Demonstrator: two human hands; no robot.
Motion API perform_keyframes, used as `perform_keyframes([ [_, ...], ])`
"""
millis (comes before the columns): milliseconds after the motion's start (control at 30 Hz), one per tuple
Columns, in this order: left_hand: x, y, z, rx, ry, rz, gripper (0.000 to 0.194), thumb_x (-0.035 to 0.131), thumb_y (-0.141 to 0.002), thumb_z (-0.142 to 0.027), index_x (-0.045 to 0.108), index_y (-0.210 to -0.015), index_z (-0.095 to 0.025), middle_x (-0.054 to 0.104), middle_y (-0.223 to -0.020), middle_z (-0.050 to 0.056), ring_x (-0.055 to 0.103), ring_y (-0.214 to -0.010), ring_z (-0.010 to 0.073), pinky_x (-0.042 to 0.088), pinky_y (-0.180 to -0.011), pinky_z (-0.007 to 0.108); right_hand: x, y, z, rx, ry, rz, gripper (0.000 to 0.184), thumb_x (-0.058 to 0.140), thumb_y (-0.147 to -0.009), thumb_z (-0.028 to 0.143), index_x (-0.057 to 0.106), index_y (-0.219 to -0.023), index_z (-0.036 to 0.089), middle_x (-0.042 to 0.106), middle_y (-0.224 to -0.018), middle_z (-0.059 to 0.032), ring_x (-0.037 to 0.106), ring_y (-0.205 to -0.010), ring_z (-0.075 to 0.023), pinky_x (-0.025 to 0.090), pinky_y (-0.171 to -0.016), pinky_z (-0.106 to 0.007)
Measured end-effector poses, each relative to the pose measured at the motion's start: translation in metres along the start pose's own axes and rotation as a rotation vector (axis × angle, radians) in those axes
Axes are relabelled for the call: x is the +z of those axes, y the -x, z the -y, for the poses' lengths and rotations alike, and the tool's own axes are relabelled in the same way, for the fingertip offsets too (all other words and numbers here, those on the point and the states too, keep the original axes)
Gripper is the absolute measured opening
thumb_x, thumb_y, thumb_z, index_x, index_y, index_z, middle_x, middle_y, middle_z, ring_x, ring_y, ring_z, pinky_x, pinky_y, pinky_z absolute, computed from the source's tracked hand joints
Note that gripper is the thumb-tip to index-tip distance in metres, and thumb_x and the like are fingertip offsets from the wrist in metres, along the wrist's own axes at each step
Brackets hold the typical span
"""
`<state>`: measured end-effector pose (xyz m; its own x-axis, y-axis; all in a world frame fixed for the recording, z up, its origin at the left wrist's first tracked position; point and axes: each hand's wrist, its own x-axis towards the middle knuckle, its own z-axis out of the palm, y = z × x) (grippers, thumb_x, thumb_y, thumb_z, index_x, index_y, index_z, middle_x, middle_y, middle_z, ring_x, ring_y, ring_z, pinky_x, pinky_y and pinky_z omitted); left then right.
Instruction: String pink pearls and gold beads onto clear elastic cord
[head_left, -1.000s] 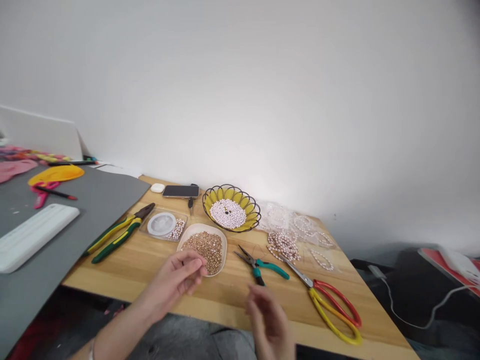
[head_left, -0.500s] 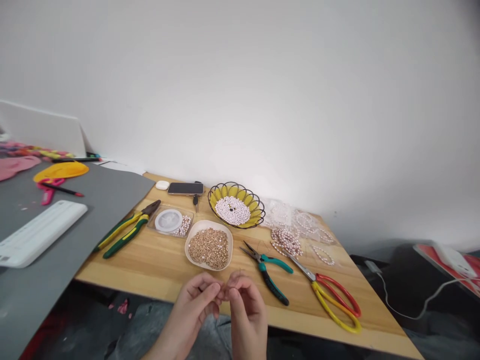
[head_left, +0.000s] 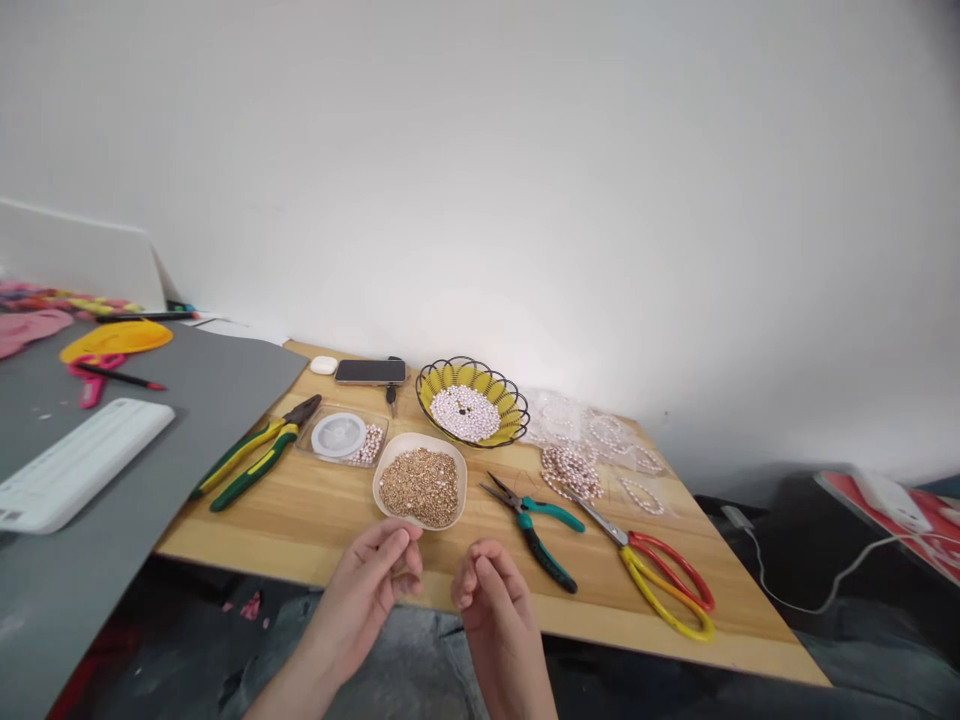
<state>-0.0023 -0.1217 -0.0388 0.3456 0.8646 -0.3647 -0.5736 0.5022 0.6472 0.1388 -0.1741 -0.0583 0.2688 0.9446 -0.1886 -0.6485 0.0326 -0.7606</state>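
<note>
My left hand (head_left: 375,575) is closed in a pinch at the near rim of a cream bowl (head_left: 382,452) of small gold beads (head_left: 421,487). What its fingertips hold is too small to make out. Apart from it, my right hand (head_left: 495,590) pinches thumb against forefinger over the table's front edge, and any thing in that pinch cannot be made out either. To the right of the bowl lie teal-handled needle-nose pliers (head_left: 536,530). Behind the bowl stands a black wire basket (head_left: 517,415) with a yellow lining and pale pink beads (head_left: 465,415).
Red-and-yellow scissors (head_left: 652,570) lie at the right, beside strung beads (head_left: 571,472) and plastic bags (head_left: 555,418). Green-and-yellow pliers (head_left: 259,450), a clear case (head_left: 306,440) with a spool (head_left: 338,436), and a phone (head_left: 371,372) are at the left. A grey mat (head_left: 217,390) adjoins the wooden table (head_left: 322,540).
My hands, close together before, have drawn apart. The left one has moved left and up to the bowl's rim; the right one has shifted slightly right.
</note>
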Motion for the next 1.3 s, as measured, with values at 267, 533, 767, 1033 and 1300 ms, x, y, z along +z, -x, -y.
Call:
perform_keyframes([
  [267,-0.009,-0.004,-0.01,0.045,-0.318,0.15,0.035,0.089,-0.066,-0.041,0.075,-0.085,-0.015,0.066,-0.059,-0.001,0.059,-0.058,0.0088,0.047,-0.06,0.017,-0.001,-0.013,0.012,0.096,0.304,0.156,0.043,0.087,-0.066,0.051,0.063,-0.067,0.015,0.052,-0.048,0.006,0.041,-0.042,-0.0046,0.033,-0.043,-0.015],
  [533,-0.016,-0.005,0.0,0.019,-0.356,0.319,0.034,0.083,-0.075,-0.039,0.058,-0.082,-0.018,0.069,-0.062,-0.001,0.065,-0.059,0.0136,0.05,-0.063,0.023,-0.001,-0.017,-0.006,0.16,0.357,0.236,0.044,0.084,-0.067,0.054,0.065,-0.073,0.015,0.056,-0.049,0.0053,0.039,-0.038,-0.0041,0.031,-0.037,-0.014],
  [767,-0.014,-0.002,0.004,0.019,-0.326,0.299,0.042,0.088,-0.07,-0.033,0.05,-0.084,-0.02,0.072,-0.059,0.0,0.068,-0.057,0.0158,0.049,-0.062,0.024,-0.011,-0.018,-0.019,0.161,0.294,0.265,0.039,0.085,-0.07,0.049,0.063,-0.071,0.016,0.056,-0.049,0.0051,0.04,-0.038,-0.0049,0.03,-0.038,-0.015],
  [1033,-0.012,-0.007,-0.009,0.084,-0.508,0.4,0.029,0.08,-0.078,-0.033,0.057,-0.09,-0.02,0.074,-0.076,0.004,0.07,-0.073,0.0192,0.05,-0.068,0.026,-0.026,-0.03,-0.005,-0.031,0.339,0.319,0.035,0.081,-0.075,0.047,0.064,-0.07,0.016,0.056,-0.058,0.0025,0.044,-0.046,-0.0081,0.037,-0.046,-0.02],
  [1300,0.055,-0.093,-0.104,0.527,-1.351,0.57,0.017,0.06,-0.092,-0.03,0.074,-0.095,-0.021,0.074,-0.107,0.01,0.068,-0.1,0.025,0.05,-0.089,0.032,-0.055,-0.048,0.022,-0.164,0.193,0.162,0.04,0.078,-0.078,0.05,0.056,-0.07,0.019,0.044,-0.059,0.0062,0.034,-0.047,-0.0076,0.031,-0.045,-0.018],
])
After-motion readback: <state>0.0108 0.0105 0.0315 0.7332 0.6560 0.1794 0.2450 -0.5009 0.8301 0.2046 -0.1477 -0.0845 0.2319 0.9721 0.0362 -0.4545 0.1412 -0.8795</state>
